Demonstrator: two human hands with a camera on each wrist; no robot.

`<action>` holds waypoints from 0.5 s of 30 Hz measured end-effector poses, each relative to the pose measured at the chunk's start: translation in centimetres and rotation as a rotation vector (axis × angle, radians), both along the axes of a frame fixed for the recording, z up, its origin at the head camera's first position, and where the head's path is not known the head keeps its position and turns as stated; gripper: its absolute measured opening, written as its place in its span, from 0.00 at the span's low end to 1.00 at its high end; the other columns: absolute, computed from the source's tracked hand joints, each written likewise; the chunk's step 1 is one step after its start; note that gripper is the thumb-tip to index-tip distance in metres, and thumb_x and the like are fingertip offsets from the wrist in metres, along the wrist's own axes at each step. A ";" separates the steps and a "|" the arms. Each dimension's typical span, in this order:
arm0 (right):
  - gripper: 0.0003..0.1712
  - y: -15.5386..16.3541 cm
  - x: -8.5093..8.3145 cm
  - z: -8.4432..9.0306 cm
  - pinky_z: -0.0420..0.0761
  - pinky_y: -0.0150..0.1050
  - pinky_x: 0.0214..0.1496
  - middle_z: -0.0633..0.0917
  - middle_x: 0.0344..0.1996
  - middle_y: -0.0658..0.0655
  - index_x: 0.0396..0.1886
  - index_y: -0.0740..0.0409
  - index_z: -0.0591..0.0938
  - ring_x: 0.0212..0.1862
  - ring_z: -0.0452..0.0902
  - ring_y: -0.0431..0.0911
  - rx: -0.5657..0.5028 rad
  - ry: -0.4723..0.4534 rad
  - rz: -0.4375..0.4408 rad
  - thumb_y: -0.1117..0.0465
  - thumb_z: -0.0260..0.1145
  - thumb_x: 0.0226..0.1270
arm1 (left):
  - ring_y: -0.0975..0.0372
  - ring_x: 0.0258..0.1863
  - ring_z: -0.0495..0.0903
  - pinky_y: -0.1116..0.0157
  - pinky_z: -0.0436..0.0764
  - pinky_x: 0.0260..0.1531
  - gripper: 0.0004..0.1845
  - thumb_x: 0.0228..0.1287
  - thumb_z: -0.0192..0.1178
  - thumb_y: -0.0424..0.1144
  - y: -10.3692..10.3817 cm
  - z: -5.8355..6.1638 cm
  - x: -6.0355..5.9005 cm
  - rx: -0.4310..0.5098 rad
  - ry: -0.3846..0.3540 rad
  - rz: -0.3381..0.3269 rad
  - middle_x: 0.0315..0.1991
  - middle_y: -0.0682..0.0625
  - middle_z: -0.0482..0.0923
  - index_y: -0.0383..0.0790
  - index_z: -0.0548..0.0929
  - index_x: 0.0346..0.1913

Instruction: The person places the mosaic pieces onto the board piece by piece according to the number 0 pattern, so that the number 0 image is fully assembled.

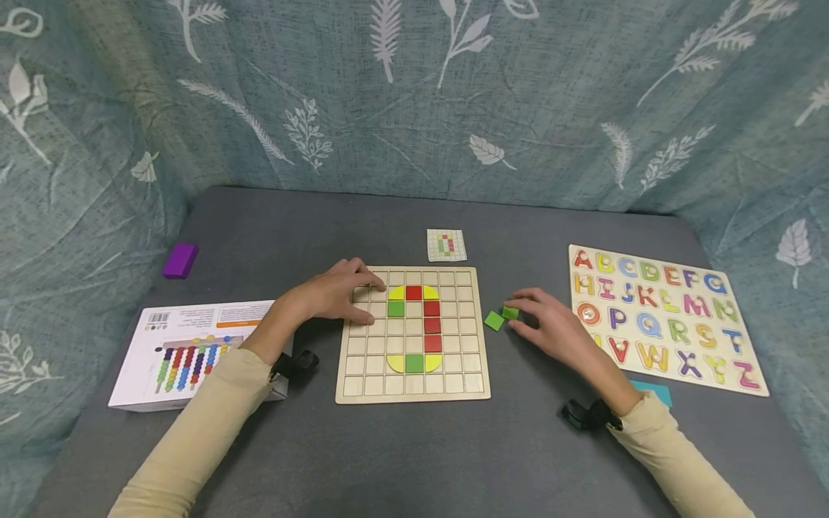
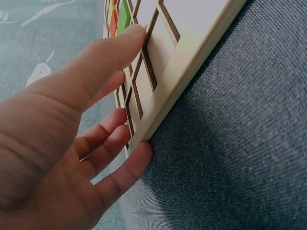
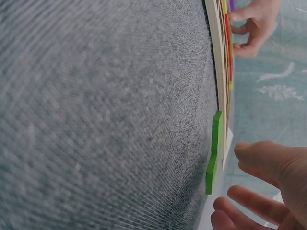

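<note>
A wooden grid board point(image 1: 376, 386) carries red, yellow and green tiles set in a ring, among them a red tile point(image 1: 432, 326) and a green tile point(image 1: 396, 309). My left hand point(image 1: 332, 291) rests on the board's upper left edge, thumb and fingers spread; the left wrist view shows nothing in its grasp. Right of the board, two loose green square tiles point(image 1: 494, 321) lie side by side on the table. My right hand point(image 1: 550, 324) hovers beside them, thumb and fingers parted. In the right wrist view the fingers look apart from the green tiles point(image 3: 217, 132).
Behind the board lies a small pattern card point(image 1: 447, 245). To the right is an alphabet puzzle board point(image 1: 660, 324), with a teal piece point(image 1: 654, 392) by its lower edge. A white box point(image 1: 194, 352) and a purple block point(image 1: 180, 260) are on the left.
</note>
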State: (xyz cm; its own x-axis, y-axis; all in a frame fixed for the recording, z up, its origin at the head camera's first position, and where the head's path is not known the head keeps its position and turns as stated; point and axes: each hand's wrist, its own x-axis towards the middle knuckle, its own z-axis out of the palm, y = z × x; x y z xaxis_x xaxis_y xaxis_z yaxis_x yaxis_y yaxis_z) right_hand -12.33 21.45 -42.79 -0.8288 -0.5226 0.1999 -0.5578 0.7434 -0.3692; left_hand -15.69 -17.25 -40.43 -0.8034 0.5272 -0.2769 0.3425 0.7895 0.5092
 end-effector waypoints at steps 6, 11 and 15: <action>0.17 0.1 -0.1 -0.2 0.78 0.52 0.51 0.81 0.53 0.62 0.50 0.58 0.85 0.54 0.78 0.55 0.028 -0.019 -0.005 0.60 0.71 0.61 | 0.54 0.52 0.63 0.55 0.70 0.49 0.30 0.56 0.71 0.48 0.0 0.1 0.1 0.001 0.002 -0.002 0.54 0.45 0.66 0.48 0.76 0.62; 0.14 0.2 -0.2 -0.4 0.77 0.52 0.51 0.82 0.49 0.61 0.47 0.57 0.86 0.52 0.79 0.56 0.073 -0.044 0.003 0.61 0.70 0.62 | 0.54 0.51 0.62 0.55 0.70 0.49 0.30 0.56 0.71 0.47 0.1 0.2 0.1 0.004 -0.007 -0.001 0.54 0.45 0.66 0.47 0.76 0.62; 0.12 0.2 -0.5 -0.5 0.78 0.52 0.50 0.83 0.47 0.60 0.45 0.56 0.86 0.50 0.79 0.55 0.073 -0.043 0.002 0.61 0.71 0.61 | 0.54 0.51 0.62 0.55 0.70 0.50 0.30 0.56 0.71 0.46 0.1 0.2 0.1 0.012 -0.009 0.000 0.54 0.45 0.66 0.47 0.76 0.62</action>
State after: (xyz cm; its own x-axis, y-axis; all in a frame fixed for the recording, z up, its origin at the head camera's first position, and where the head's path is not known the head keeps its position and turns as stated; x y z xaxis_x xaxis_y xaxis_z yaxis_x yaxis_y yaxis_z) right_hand -12.79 21.61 -43.26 -0.8348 -0.5361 0.1254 -0.5440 0.7682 -0.3375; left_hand -15.60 -17.12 -40.23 -0.8009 0.5304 -0.2779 0.3381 0.7836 0.5213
